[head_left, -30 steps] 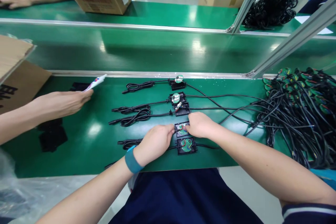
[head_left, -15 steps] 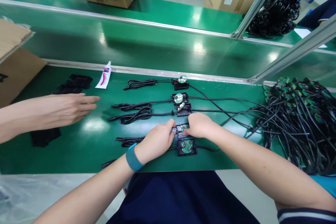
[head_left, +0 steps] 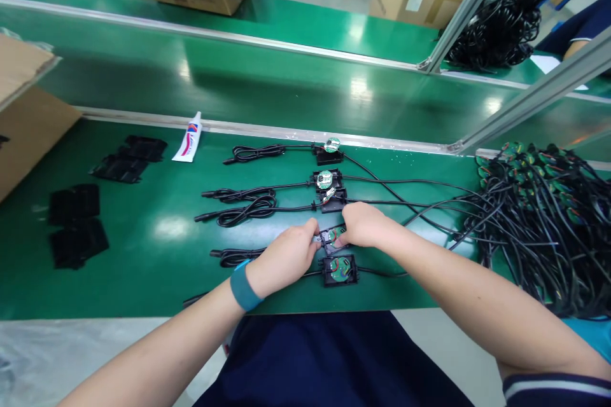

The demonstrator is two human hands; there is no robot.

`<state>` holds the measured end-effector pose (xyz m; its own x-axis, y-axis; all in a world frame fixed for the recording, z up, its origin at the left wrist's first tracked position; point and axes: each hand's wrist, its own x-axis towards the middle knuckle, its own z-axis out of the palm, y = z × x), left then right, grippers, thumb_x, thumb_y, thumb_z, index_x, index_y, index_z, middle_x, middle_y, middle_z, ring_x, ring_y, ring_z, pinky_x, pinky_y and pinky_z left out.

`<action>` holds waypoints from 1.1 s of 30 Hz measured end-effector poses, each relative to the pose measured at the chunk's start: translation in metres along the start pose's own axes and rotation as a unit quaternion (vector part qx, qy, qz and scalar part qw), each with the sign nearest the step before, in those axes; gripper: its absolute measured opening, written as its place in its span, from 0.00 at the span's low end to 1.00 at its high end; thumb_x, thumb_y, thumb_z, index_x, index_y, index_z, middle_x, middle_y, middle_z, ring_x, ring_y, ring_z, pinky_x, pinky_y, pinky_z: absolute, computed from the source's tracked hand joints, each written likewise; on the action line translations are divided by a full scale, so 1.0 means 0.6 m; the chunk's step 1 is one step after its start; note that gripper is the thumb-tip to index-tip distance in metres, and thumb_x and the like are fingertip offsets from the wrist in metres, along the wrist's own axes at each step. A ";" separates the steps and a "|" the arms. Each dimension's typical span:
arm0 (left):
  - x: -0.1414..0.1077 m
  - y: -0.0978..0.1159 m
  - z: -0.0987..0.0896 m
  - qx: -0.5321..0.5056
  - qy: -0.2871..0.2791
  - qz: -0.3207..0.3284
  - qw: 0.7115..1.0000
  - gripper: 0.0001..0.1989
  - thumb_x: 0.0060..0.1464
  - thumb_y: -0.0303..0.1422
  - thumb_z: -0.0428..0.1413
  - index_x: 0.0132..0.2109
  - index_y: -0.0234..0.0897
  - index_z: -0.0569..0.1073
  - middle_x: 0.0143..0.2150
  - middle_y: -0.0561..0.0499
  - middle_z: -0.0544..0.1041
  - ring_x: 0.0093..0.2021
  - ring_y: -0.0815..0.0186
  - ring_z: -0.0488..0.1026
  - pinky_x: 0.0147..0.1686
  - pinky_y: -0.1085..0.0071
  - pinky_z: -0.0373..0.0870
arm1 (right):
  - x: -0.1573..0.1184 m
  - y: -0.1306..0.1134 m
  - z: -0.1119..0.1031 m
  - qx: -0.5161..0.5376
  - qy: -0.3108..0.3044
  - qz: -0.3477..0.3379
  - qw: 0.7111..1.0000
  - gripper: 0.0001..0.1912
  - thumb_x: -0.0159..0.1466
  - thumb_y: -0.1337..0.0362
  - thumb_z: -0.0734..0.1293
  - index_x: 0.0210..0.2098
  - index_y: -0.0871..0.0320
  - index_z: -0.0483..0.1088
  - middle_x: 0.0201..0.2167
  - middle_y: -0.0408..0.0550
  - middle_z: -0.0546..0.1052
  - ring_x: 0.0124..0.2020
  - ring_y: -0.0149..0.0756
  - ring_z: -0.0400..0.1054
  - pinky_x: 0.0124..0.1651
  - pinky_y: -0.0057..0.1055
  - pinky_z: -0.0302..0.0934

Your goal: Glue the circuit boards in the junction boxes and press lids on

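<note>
Far to the left of the handled case [head_left: 328, 243] stands a brown carton [head_left: 28, 133], cut off by the edge of view. Less far left of the case, black plastic pieces [head_left: 74, 203] lie in two pairs, one roughly level with it, the other farther from the person. A white tube [head_left: 188, 143] lies left of the case and farther back, its narrow end pointing away from the person. Nearer on the case's left are coiled black cables [head_left: 248, 210].

Just left of the case is the left hand [head_left: 286, 254], a teal band [head_left: 245, 286] at its wrist. Thumb and forefinger make a narrow pinch at the case's left end — the exact contact is hidden.

The case itself, slightly askew, sits between both hands. Beyond it are three more black cases [head_left: 329, 157] in line; just beside it, nearer the person, lies an open case [head_left: 327, 278] with a round board [head_left: 340, 269].

At the case's right end, the right hand [head_left: 365, 226] grips closely, thumb over the green circuit board [head_left: 334, 236] inside — the other fingertips cannot be seen. Well to the case's right sprawls a heap of black cables [head_left: 515, 222] with green discs [head_left: 534, 172] among them.
</note>
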<state>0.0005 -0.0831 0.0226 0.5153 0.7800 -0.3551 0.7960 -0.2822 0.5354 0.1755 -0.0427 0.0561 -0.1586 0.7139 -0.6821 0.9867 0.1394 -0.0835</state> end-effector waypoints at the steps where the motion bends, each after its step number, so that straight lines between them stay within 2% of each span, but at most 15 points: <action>1: -0.001 -0.001 0.001 -0.008 0.004 0.003 1.000 0.04 0.63 0.29 0.49 0.45 0.39 0.65 0.37 0.46 0.78 0.38 0.57 0.76 0.37 0.66 0.66 | -0.003 0.007 0.003 0.013 0.006 -0.001 1.000 0.27 0.53 0.50 0.77 0.45 0.61 0.77 0.45 0.58 0.80 0.46 0.47 0.76 0.41 0.31 0.67; 4: 0.001 -0.003 -0.001 -0.008 0.005 0.012 1.000 0.05 0.63 0.28 0.49 0.45 0.39 0.65 0.38 0.46 0.78 0.39 0.57 0.76 0.37 0.66 0.66 | -0.009 0.020 0.013 0.053 0.040 0.019 0.998 0.21 0.60 0.49 0.71 0.44 0.59 0.76 0.43 0.56 0.81 0.44 0.45 0.76 0.39 0.31 0.66; 6: 0.002 -0.003 -0.004 0.001 -0.003 0.012 1.000 0.05 0.63 0.28 0.49 0.45 0.39 0.66 0.38 0.46 0.78 0.39 0.57 0.77 0.37 0.66 0.66 | -0.009 0.020 0.018 0.062 0.056 0.040 0.996 0.20 0.61 0.49 0.69 0.45 0.58 0.76 0.43 0.56 0.81 0.44 0.45 0.76 0.39 0.32 0.66; 11: -0.002 0.011 -0.004 0.002 0.003 -0.005 1.000 0.09 0.60 0.28 0.50 0.49 0.37 0.64 0.36 0.46 0.77 0.37 0.57 0.76 0.36 0.65 0.67 | -0.009 0.005 0.012 0.027 0.043 0.036 0.998 0.21 0.61 0.50 0.70 0.46 0.59 0.77 0.46 0.59 0.80 0.48 0.47 0.76 0.42 0.33 0.67; 15: -0.017 0.028 0.013 0.022 0.059 0.020 0.998 0.15 0.61 0.36 0.54 0.52 0.35 0.63 0.40 0.44 0.76 0.39 0.54 0.76 0.38 0.62 0.69 | -0.013 -0.005 0.008 0.009 0.045 0.038 0.998 0.19 0.62 0.53 0.70 0.47 0.60 0.78 0.47 0.61 0.80 0.49 0.46 0.75 0.47 0.32 0.67; 19: -0.023 0.028 0.036 0.084 0.075 0.068 0.991 0.19 0.60 0.43 0.57 0.51 0.36 0.69 0.43 0.42 0.74 0.44 0.52 0.74 0.45 0.58 0.71 | -0.012 -0.009 0.008 0.006 0.047 0.032 0.998 0.20 0.62 0.54 0.71 0.47 0.60 0.78 0.46 0.62 0.80 0.49 0.47 0.75 0.48 0.34 0.68; 24: -0.020 0.017 0.058 0.128 0.095 0.084 0.984 0.21 0.63 0.39 0.55 0.59 0.34 0.70 0.42 0.42 0.73 0.43 0.53 0.73 0.46 0.57 0.73 | -0.003 -0.007 0.007 0.005 0.039 0.028 0.999 0.22 0.60 0.54 0.72 0.49 0.59 0.77 0.47 0.62 0.80 0.49 0.47 0.75 0.48 0.34 0.69; 33: -0.019 0.007 0.067 0.129 0.094 0.120 0.980 0.18 0.63 0.39 0.55 0.55 0.33 0.73 0.41 0.43 0.72 0.41 0.57 0.73 0.44 0.61 0.75 | -0.004 -0.005 0.006 -0.027 0.058 -0.017 0.998 0.22 0.60 0.52 0.71 0.48 0.60 0.78 0.47 0.63 0.79 0.49 0.50 0.75 0.48 0.38 0.70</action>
<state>0.0108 -0.1158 -0.0019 0.6500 0.7555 -0.0822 0.7246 -0.5835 0.3668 0.1730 -0.0475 0.0554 -0.1981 0.7825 -0.5903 0.9779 0.1991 -0.0642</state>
